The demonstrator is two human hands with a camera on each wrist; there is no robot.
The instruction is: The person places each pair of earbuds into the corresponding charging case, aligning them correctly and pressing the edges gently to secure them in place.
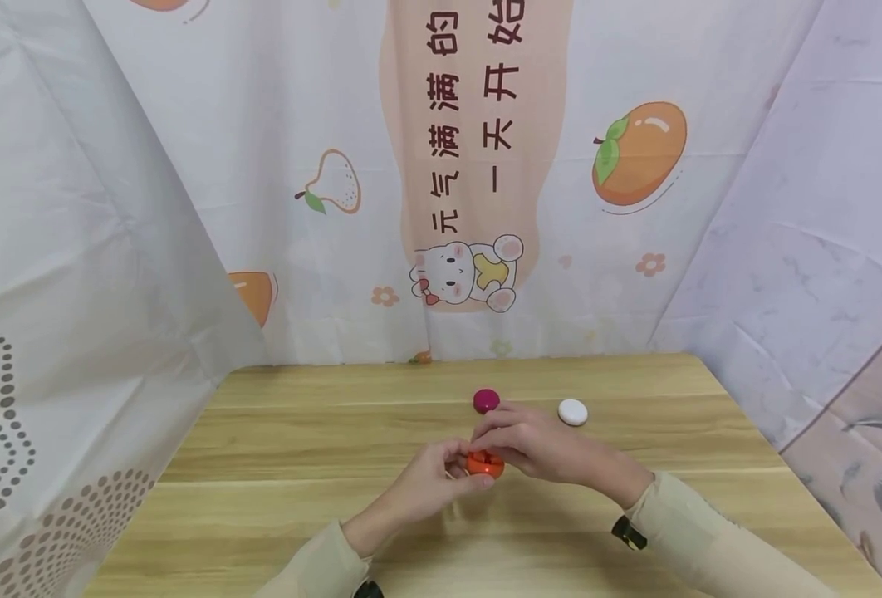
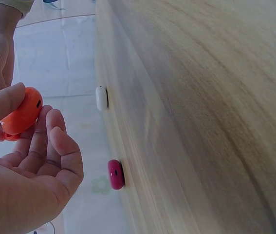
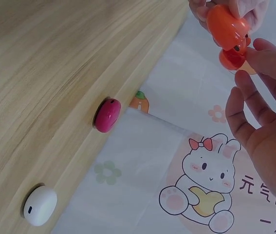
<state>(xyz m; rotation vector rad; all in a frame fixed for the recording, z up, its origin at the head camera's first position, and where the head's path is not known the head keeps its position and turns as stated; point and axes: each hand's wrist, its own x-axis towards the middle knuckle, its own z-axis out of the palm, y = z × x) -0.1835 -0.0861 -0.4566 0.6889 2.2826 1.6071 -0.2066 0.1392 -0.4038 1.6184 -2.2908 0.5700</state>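
An orange earbud case [image 1: 485,467] with its lid raised is held above the table, its charging port showing in the left wrist view. My left hand [image 1: 429,477] pinches the case body [image 2: 25,113] between thumb and fingers. From the other side my right hand [image 1: 526,442] reaches into the opened case, its thumb and forefinger pinching an orange earbud [image 3: 240,47] between body and lid [image 3: 232,60]. The other fingers of the right hand [image 3: 269,97] are loosely bent. Inside the case, detail is partly hidden by the fingers.
A magenta case [image 1: 487,400] lies closed on the wooden table [image 1: 299,440], just beyond the right hand. To its right sits a closed white case [image 1: 572,412]. A printed curtain [image 1: 336,266] hangs behind the table's far edge, with more cloth at both sides.
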